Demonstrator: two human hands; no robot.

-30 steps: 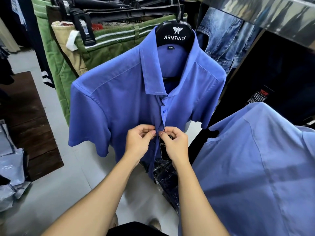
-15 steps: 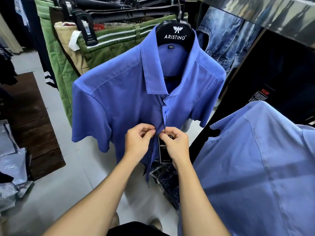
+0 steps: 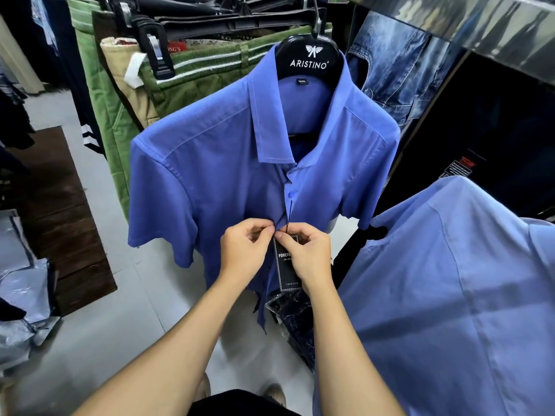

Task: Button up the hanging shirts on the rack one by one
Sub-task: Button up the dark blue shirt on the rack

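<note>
Fingers of the left hand (image 3: 244, 253) and right hand (image 3: 306, 255) pinch the placket of the blue short-sleeved shirt (image 3: 210, 175) below its 1 fastened button (image 3: 291, 193). It hangs upright, collar up, on a black hanger (image 3: 309, 60); a black tag (image 3: 283, 271) dangles.

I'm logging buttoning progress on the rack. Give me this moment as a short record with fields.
shirt in work: blue shirt on black hanger
fastened: upper button
left hand: pinches placket edge
right hand: pinches opposite edge
price tag: hangs by string, partly behind right hand
nearby: lighter blue shirt at right
</note>
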